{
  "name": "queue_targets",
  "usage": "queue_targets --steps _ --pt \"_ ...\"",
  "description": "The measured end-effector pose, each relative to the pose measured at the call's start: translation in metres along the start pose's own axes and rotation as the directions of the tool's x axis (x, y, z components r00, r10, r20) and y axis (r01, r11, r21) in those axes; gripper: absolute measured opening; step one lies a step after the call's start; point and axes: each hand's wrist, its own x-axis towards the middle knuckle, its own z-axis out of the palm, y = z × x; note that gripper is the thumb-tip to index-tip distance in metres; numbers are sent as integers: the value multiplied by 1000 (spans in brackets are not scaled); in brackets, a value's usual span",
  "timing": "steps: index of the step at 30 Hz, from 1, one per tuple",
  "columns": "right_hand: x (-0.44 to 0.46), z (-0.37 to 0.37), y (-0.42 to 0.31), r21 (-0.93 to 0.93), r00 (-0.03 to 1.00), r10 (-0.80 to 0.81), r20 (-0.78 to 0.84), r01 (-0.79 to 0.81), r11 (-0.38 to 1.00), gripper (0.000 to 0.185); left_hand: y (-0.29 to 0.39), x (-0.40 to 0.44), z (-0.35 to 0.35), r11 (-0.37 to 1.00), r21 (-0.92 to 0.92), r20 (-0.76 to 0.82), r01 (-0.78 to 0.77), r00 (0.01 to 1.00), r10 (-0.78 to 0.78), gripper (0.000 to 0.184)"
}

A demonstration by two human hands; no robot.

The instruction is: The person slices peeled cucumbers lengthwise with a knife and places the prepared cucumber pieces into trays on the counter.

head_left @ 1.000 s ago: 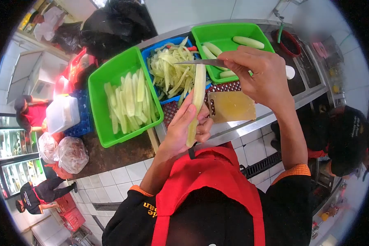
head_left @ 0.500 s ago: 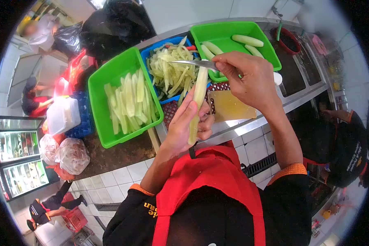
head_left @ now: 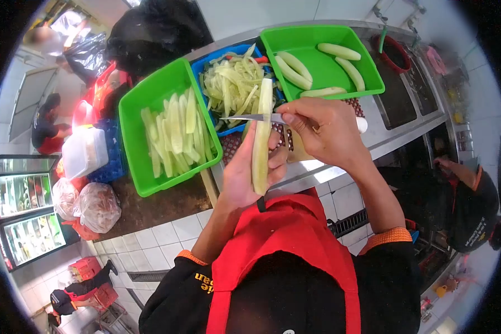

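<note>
My left hand [head_left: 247,170] is wrapped round a peeled cucumber [head_left: 260,147], which stands nearly upright in the view. My right hand [head_left: 325,128] grips the handle end of a knife [head_left: 250,117], its blade lying across the cucumber's middle. Behind them a blue tray [head_left: 202,67] holds a heap of pale peelings [head_left: 234,83]. Long cut cucumber pieces [head_left: 176,131] lie in the left green tray [head_left: 132,145]. Several peeled cucumbers [head_left: 339,52] rest in the right green tray [head_left: 317,34].
A cutting board [head_left: 299,146] lies partly hidden under my right hand. At the left are a white container [head_left: 85,150] and a filled plastic bag [head_left: 98,207]. A red-rimmed bowl [head_left: 395,54] sits at the back right. Other people are at the left and right edges.
The knife and my right hand have come down along the cucumber, from near its top to its middle. More of the right green tray and its cucumbers shows. People at the sides have shifted.
</note>
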Motion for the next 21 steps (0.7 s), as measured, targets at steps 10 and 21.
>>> queue_targets --steps 10,21 --pt "-62 40 -20 137 957 151 246 -188 973 11 -38 -49 -16 972 -234 -213 34 973 -85 54" --pt "-82 39 -33 208 947 61 315 -132 969 10 -39 -61 -40 907 -413 -126 78 982 -142 44"
